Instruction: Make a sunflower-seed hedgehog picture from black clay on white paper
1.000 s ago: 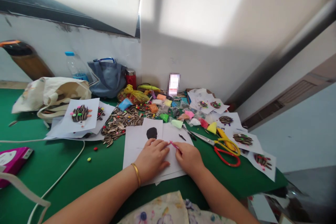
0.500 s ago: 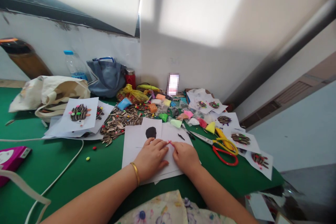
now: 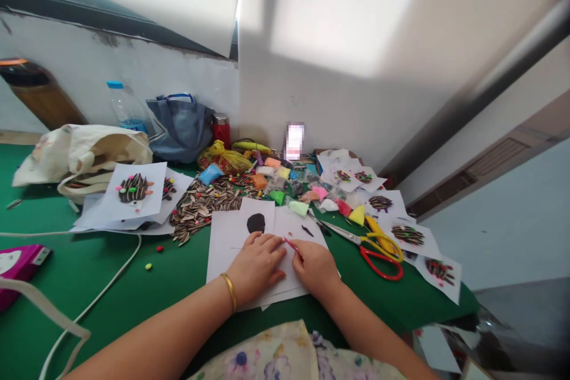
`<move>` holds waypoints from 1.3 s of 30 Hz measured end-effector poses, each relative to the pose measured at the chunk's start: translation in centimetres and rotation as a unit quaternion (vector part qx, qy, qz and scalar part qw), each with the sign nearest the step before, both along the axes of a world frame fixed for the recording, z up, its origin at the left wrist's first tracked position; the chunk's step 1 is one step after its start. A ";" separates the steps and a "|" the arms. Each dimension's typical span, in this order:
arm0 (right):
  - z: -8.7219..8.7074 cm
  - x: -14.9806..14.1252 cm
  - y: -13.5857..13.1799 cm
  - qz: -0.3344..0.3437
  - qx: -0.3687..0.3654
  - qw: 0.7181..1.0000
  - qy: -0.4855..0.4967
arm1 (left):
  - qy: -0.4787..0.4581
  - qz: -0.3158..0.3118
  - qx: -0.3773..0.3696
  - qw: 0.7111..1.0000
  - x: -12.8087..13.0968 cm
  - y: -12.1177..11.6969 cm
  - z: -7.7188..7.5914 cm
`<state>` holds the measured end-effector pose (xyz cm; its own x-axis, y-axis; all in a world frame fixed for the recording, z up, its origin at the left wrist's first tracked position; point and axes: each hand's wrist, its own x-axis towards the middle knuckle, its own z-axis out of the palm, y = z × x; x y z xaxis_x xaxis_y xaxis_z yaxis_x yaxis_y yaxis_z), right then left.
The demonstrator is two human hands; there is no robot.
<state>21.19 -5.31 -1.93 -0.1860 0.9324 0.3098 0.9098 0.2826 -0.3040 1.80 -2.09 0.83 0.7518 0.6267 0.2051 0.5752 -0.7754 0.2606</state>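
White paper lies on the green table in front of me, bearing a round black clay shape and thin black pieces. My left hand rests flat on the sheet just below the black shape, fingers stretched out. Between the thumb and forefinger of my right hand is a thin pink pointed piece, whose tip is close to my left fingertips. Whether it is clay or a tool I cannot tell. A tiny orange-pink bit sits on the paper just beyond it.
Scissors lie open on the right, near finished seed pictures. Sunflower seeds and several bags of coloured clay cover the back. More pictures, a white cable and bags are on the left.
The pink piece now slants from my right fingertips, where a small pink cross shape showed before. The orange-pink bit beyond it has come into sight. My left hand has hardly moved.
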 end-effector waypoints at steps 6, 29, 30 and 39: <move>-0.1 -0.2 0.0 -0.002 -0.018 1.000 -0.006 | 0.000 -0.003 0.001 1.000 0.0 0.0 0.0; 0.9 1.8 1.4 -0.037 0.021 0.999 -0.025 | -0.014 -0.027 0.002 1.000 0.1 0.3 0.0; 1.1 2.0 1.8 -0.042 0.017 0.998 -0.046 | -0.016 -0.033 0.001 0.999 0.0 0.3 0.0; 2.0 1.9 3.3 -0.072 0.045 0.991 -0.101 | -0.034 -0.096 -0.009 0.995 0.0 -0.1 0.7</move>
<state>23.04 -2.01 0.08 -0.1203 0.9244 0.3620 0.9823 0.1636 -0.0912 1.80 -2.17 1.49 0.8433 0.4760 0.2494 0.3968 -0.8645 0.3084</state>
